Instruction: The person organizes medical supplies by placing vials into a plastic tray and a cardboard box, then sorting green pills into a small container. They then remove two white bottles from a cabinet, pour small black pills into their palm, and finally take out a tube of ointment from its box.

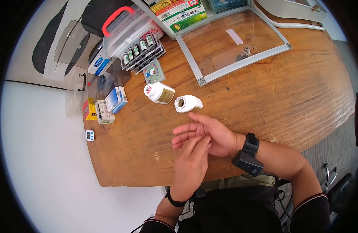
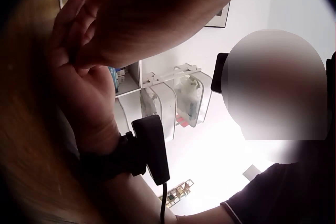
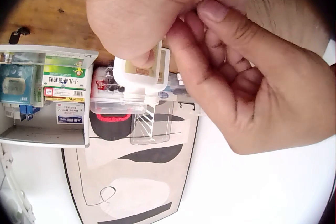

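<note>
In the head view my right hand [image 1: 219,138] lies palm up over the table, its fingers extended. My left hand [image 1: 190,165] reaches across, its fingers curled and fingertips touching the right palm. The right wrist view shows the left thumb and index finger [image 3: 184,45] close together against that palm; anything tiny between them is hidden. Beyond the hands stands a white bottle [image 1: 193,104] with its mouth uncovered. Beside it is another white bottle [image 1: 165,96] with a gold label and its cap on. Neither hand touches a bottle.
A clear-paned, white-framed door [image 1: 190,58] lies open across the back of the table. At the left are small medicine boxes [image 1: 105,112], a timer [image 1: 89,135], a rack of vials [image 1: 142,52] and a clear case with a red handle [image 1: 117,17].
</note>
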### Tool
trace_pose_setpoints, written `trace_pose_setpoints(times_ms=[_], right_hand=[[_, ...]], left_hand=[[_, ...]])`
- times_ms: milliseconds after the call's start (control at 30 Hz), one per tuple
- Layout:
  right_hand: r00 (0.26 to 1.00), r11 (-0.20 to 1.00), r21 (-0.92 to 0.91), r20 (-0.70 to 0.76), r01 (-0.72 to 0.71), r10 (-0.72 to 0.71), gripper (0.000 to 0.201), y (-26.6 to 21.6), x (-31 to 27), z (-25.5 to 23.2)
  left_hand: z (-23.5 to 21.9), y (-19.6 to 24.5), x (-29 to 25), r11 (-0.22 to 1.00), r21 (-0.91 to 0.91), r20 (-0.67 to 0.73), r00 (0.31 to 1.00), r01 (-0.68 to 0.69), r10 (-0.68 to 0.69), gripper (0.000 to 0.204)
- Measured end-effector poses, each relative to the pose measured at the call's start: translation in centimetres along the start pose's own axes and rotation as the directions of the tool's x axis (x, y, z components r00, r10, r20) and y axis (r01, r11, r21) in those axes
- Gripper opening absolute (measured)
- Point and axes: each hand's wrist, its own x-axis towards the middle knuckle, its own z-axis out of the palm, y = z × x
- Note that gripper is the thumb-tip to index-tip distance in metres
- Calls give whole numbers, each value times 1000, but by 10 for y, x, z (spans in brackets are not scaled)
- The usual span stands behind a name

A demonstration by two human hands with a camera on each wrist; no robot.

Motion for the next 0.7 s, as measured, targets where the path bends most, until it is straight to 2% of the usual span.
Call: trace_pose_setpoints(times_ms=[300,600,667,700], right_hand=[[1000,1000,-24,-9,16,-17,63,3,0,2],[999,999,31,28,28,-29,64,2,0,1],[999,999,27,17,31,-31,63,2,0,-1],[999,999,23,5,33,-33,62,3,0,-2]], left_hand=[[-2,3,3,999,33,24,1000,11,-12,15],[3,-8,11,999,47,-82,996,-22,26,17],[-1,-8,15,997,-55,-59,996,62,-66,15],[-3,-9,17,997,-55,-58,996,61,-65,15]])
